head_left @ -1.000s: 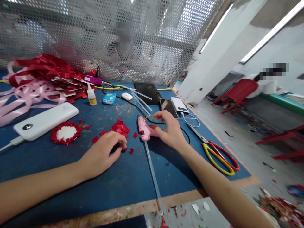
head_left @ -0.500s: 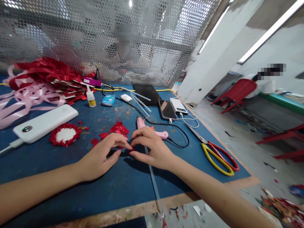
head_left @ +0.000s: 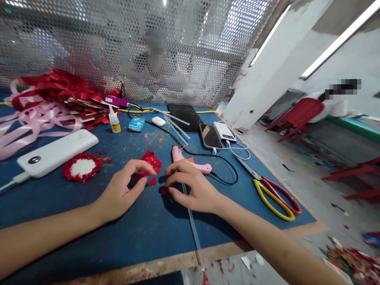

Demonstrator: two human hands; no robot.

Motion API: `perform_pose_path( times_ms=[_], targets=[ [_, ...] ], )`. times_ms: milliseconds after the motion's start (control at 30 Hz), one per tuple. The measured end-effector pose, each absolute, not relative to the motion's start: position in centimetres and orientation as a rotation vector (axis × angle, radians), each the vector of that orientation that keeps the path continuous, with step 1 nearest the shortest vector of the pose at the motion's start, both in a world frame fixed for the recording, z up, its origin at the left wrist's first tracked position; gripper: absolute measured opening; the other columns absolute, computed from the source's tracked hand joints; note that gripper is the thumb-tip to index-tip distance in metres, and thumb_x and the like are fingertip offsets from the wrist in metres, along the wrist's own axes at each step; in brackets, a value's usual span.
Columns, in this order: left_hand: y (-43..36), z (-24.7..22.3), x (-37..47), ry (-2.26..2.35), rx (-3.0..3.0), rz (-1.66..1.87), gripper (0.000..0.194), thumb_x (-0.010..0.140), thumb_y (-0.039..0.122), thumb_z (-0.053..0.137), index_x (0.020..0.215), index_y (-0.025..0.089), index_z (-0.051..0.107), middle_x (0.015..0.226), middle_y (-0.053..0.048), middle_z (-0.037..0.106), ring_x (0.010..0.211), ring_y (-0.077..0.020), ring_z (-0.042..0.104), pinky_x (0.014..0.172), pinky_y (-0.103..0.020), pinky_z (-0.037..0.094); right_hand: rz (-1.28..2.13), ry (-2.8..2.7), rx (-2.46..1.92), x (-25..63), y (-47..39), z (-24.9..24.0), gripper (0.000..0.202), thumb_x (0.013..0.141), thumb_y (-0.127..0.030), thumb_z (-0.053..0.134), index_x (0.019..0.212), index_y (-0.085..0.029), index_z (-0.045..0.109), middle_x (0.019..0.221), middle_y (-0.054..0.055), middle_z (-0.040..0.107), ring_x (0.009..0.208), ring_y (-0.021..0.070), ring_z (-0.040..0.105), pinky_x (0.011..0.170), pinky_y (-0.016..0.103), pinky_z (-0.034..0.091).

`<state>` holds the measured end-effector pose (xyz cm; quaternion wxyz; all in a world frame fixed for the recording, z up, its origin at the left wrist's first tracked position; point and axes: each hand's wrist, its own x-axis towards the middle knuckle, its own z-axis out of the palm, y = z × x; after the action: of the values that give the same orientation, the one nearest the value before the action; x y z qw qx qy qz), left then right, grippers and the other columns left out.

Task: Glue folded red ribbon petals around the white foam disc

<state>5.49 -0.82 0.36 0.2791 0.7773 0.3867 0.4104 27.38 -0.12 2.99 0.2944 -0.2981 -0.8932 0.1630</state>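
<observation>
In the head view, my left hand (head_left: 120,189) reaches over a loose pile of small red ribbon pieces (head_left: 151,159). Its thumb and forefinger are apart with nothing seen between them, and one cut red piece lies on the table just past the thumb. My right hand (head_left: 194,188) is curled, its fingertips closed on a small dark red ribbon piece (head_left: 164,190), partly hidden. Under this hand lies a pink glue gun (head_left: 202,168) with a long clear glue stick (head_left: 194,233) running toward the table's front edge. A red-rimmed rosette with a white centre (head_left: 82,168) lies at left.
On the blue table (head_left: 118,245) are a white power bank (head_left: 59,152), a glue bottle (head_left: 114,120), red and pink ribbons (head_left: 44,114), a phone (head_left: 210,136) and large scissors (head_left: 274,198). A perforated metal screen (head_left: 118,51) stands behind. A person sits at far right.
My left hand has drawn away from the right fingertips, back to the left, and its thumb and forefinger have parted. My right hand has barely moved, with the red piece at its fingertips.
</observation>
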Motion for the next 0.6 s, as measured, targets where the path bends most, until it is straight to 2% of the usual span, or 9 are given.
perform_pose_path(
  times_ms=[67, 167, 267, 400, 500, 600],
  targets=[
    [-0.6, 0.5, 5.5, 1.071, 2.149, 1.061, 0.013, 0.086, 0.015, 0.043, 0.094, 0.021, 0.052, 0.097, -0.004, 0.061, 0.097, -0.018, 0.057, 0.087, -0.036, 0.047, 0.447, -2.382, -0.783, 27.3, -0.1, 3.1, 0.009, 0.079, -0.014, 0.055, 0.081, -0.018, 0.063, 0.096, 0.007, 0.059, 0.091, 0.0172, 0.057, 0.085, 0.036, 0.048],
    [-0.1, 0.7, 5.3, 1.068, 2.379, 0.952, 0.015, 0.086, 0.014, 0.043, 0.086, 0.021, 0.056, 0.099, -0.005, 0.063, 0.103, -0.0199, 0.054, 0.092, -0.039, 0.044, 0.432, -2.366, -0.797, 27.5, 0.0, 3.3, 0.012, 0.081, -0.014, 0.051, 0.084, -0.019, 0.062, 0.094, 0.007, 0.06, 0.091, 0.0168, 0.057, 0.085, 0.035, 0.047],
    [0.5, 0.7, 4.5, 0.939, 2.711, 0.754, 0.019, 0.086, 0.019, 0.048, 0.097, 0.024, 0.063, 0.117, -0.006, 0.06, 0.118, -0.0248, 0.046, 0.099, -0.046, 0.037, 0.331, -2.321, -0.917, 28.3, 0.5, 3.7, 0.019, 0.078, -0.01, 0.049, 0.089, -0.02, 0.06, 0.096, 0.006, 0.06, 0.094, 0.0194, 0.055, 0.087, 0.038, 0.046],
    [1.6, 0.4, 3.4, 0.778, 3.007, 0.503, 0.031, 0.087, 0.032, 0.052, 0.117, 0.03, 0.059, 0.136, -0.004, 0.051, 0.129, -0.0289, 0.037, 0.104, -0.051, 0.029, 0.146, -2.297, -1.208, 30.2, 1.8, 3.9, 0.039, 0.062, -0.006, 0.051, 0.099, -0.017, 0.055, 0.108, 0.011, 0.056, 0.104, 0.0266, 0.05, 0.093, 0.045, 0.042],
    [2.3, 0.0, 3.0, 0.947, 3.054, 0.507, 0.031, 0.09, 0.034, 0.047, 0.118, 0.028, 0.059, 0.137, -0.005, 0.05, 0.13, -0.0301, 0.036, 0.103, -0.053, 0.029, 0.099, -2.392, -1.388, 31.2, 2.7, 3.7, 0.046, 0.056, -0.007, 0.052, 0.102, -0.014, 0.055, 0.113, 0.015, 0.054, 0.105, 0.0291, 0.049, 0.094, 0.046, 0.04],
    [2.8, -0.3, 2.9, 1.139, 2.974, 0.667, 0.029, 0.091, 0.031, 0.043, 0.11, 0.022, 0.064, 0.131, -0.009, 0.054, 0.127, -0.0303, 0.039, 0.1, -0.051, 0.035, 0.071, -2.498, -1.484, 31.2, 3.0, 3.4, 0.039, 0.058, -0.009, 0.053, 0.096, -0.013, 0.057, 0.11, 0.014, 0.056, 0.099, 0.0266, 0.051, 0.091, 0.042, 0.041]
  ],
)
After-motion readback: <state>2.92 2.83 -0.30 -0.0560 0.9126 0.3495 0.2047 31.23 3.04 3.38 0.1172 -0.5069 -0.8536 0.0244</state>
